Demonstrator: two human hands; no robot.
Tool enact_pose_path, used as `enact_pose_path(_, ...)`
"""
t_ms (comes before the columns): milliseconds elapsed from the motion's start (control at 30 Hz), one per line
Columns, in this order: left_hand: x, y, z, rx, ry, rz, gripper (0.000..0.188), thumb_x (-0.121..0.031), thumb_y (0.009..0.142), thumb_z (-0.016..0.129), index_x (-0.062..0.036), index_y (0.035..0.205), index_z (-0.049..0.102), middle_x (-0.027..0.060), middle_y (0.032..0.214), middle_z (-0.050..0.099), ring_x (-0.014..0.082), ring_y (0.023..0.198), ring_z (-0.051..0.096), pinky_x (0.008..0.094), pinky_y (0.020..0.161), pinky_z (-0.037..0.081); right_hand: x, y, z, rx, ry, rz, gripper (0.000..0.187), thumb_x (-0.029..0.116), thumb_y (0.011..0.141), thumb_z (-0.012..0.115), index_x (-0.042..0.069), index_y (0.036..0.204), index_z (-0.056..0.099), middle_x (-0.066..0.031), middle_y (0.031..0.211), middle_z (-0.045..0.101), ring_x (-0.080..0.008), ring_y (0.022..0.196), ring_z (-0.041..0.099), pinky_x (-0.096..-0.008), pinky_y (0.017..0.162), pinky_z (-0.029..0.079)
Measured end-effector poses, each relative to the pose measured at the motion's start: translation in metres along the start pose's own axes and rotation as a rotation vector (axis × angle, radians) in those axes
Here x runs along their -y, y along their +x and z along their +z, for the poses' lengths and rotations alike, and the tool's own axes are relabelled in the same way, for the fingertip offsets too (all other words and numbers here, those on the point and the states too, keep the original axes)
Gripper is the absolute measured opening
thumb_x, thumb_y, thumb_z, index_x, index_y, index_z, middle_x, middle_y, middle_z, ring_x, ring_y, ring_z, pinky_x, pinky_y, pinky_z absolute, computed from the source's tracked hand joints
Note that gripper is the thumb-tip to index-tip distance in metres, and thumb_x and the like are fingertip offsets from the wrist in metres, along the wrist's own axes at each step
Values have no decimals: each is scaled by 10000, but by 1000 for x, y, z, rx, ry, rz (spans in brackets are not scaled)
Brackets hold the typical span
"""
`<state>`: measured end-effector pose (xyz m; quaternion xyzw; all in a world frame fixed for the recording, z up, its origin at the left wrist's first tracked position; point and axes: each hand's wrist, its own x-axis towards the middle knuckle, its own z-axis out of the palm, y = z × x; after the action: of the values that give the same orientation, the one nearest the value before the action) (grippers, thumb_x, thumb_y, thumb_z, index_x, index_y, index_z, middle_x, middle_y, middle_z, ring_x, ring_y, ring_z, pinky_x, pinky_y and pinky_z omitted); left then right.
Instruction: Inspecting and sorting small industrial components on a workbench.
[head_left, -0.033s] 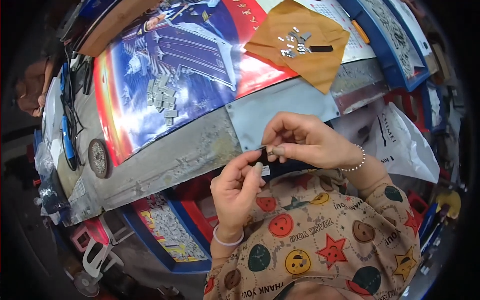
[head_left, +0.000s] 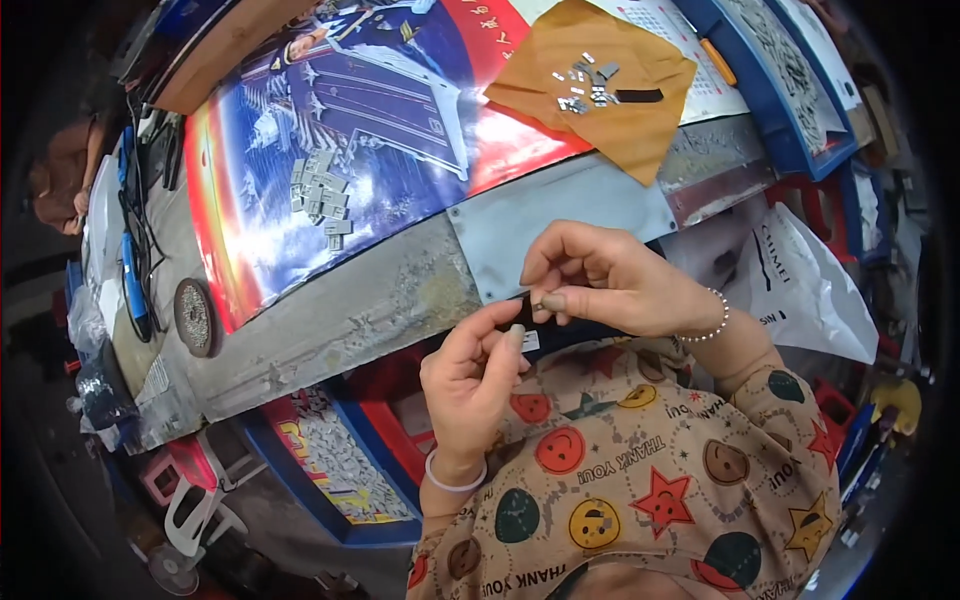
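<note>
Small part (head_left: 524, 312) pinched between both hands: black. Left wrist band (head_left: 455, 478): white; right wrist bracelet (head_left: 712, 322): pale pearl beads. Sleeves (head_left: 640, 480): beige, printed with red stars, orange and yellow smileys, dark green dots. Paper sheet (head_left: 600, 80) on bench: mustard orange, with silver-grey bits (head_left: 582, 85) and one black strip (head_left: 638, 96). Poster (head_left: 380, 140): blue with white, red edges. Stack of small pieces (head_left: 320, 195) on it: grey. Bench plate (head_left: 560, 225): dull grey. Trays (head_left: 770, 90): blue. Bag (head_left: 800, 280): white
</note>
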<state>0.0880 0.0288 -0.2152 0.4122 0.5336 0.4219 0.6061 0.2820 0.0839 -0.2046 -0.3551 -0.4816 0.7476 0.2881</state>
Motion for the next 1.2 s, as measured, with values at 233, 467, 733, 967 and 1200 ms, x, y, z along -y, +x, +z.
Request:
enact_pose_path(233,6,-3,5,23,175,84,135,-13,876,603,28,999,640,-22,688,598,16,583,529,146,503,394,-3,-5,6,-18,-283,-32,239,12,874,546,7,1097,461,-56,850,589,-108,783,588,-248,683,472)
enact_pose_path(467,4,-5,3,7,284,121,39,-9,874,609,23,897,608,-23,650,579,-9,572,469,147,507,376,10,-5,13,33,-439,92,205,34,896,537,-2,1092,485,-49,880,609,-99,834,596,-235,715,486)
enact_pose_path(733,8,5,-8,24,-222,-181,67,-75,911,585,-9,920,593,-38,688,551,10,567,487,151,490,384,-16,4,10,-26,-2,88,175,130,967,484,-23,1031,542,-62,916,591,-99,833,570,-236,707,481)
enact_pose_path(967,12,5,-7,2,-209,-175,79,-87,922,573,-15,952,592,-40,678,551,9,573,494,148,503,391,-24,6,16,-64,44,114,100,83,909,572,-9,945,565,-16,856,570,-62,737,533,-208,670,466)
enact_pose_path(1200,10,2,-4,16,-128,-133,95,-93,931,565,-12,975,588,-40,712,559,6,608,501,155,522,398,-21,5,19,-80,14,86,74,58,878,591,-7,888,557,3,781,551,-51,694,516,-203,625,439)
